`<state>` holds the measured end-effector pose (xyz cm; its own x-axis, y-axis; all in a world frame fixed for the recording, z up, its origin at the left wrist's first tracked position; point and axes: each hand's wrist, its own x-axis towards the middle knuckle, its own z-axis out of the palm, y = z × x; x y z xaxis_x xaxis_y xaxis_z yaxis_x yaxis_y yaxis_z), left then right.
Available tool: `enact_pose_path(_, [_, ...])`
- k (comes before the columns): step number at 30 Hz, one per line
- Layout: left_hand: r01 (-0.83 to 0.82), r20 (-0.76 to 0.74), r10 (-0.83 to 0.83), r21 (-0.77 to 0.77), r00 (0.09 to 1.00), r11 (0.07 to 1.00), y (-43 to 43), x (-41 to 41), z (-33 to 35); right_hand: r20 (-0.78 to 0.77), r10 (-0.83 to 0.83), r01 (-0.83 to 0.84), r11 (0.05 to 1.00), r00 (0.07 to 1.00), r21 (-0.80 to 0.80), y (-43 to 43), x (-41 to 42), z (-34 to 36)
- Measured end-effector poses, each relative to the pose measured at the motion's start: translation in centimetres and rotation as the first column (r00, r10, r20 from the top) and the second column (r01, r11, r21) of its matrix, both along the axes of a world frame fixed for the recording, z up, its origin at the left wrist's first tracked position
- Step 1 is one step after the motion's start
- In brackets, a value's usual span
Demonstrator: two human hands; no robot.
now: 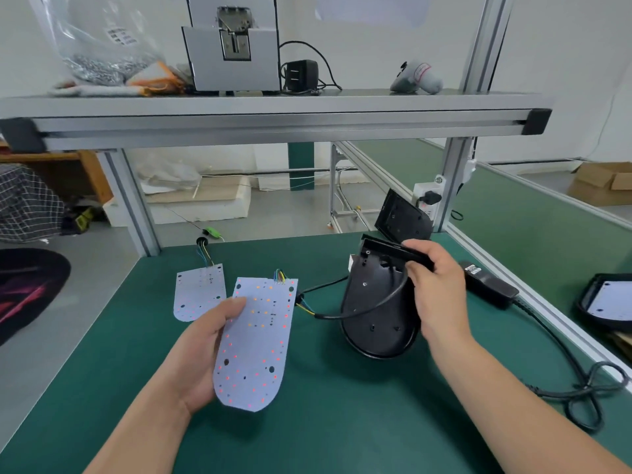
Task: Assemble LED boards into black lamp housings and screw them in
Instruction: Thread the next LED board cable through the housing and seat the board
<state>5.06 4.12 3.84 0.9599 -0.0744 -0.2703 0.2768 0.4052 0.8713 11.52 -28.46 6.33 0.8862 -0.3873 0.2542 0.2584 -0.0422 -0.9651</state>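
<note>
My left hand (201,354) grips a white LED board (260,340) by its left edge, thumb on top, face up above the green mat. Coloured wires leave the board's far end and join a black cable (362,311) that loops across a black lamp housing (374,313). That housing stands tilted on the mat, open side toward me. My right hand (437,289) grips its upper right rim. A second LED board (198,290) lies flat on the mat, to the left. A second black housing (402,218) stands behind the held one.
A black power adapter (487,283) and its coiled cord (581,388) lie right of my right hand. A housing with a board in it (605,301) rests at the far right. An aluminium shelf (273,114) overhead carries a screw feeder (234,46) and a bag of screws (99,66).
</note>
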Motion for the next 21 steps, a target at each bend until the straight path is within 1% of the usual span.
enact_pose_path(2, [0.015, 0.028, -0.015, 0.008, 0.999, 1.0, -0.4, 0.0, 0.1, -0.006, 0.019, -0.019, 1.0, 1.0, -0.01, 0.7, 0.0, -0.1])
enact_pose_path(5, [0.044, 0.109, -0.043, -0.006, 0.993, 0.999, -0.9, -0.3, 0.4, -0.018, 0.048, -0.048, 0.999, 0.999, 0.003, 1.5, -0.1, -0.4])
enact_pose_path(10, [0.115, 0.196, -0.111, -0.006, 0.974, 0.993, -2.3, -0.6, 0.5, -0.027, 0.173, -0.173, 0.985, 0.985, 0.018, 4.0, -0.8, -1.5])
enact_pose_path(12, [0.148, 0.227, -0.142, -0.011, 0.963, 0.989, -2.7, -0.7, 0.3, -0.032, 0.228, -0.226, 0.973, 0.973, 0.054, 4.8, -1.1, -1.9])
enact_pose_path(17, [0.181, 0.3, -0.172, -0.001, 0.938, 0.984, -3.1, -1.0, 0.1, -0.148, 0.354, -0.34, 0.934, 0.923, 0.112, 4.8, -0.8, -2.0])
enact_pose_path(19, [0.185, 0.316, -0.2, 0.077, 0.927, 0.98, -3.1, -1.1, 0.2, -0.177, 0.424, -0.417, 0.906, 0.888, 0.078, 4.4, -0.8, -2.0])
enact_pose_path(21, [0.173, 0.328, -0.227, 0.187, 0.917, 0.967, -3.3, -1.3, 0.2, -0.204, 0.465, -0.487, 0.87, 0.861, -0.073, 4.1, -0.7, -2.0])
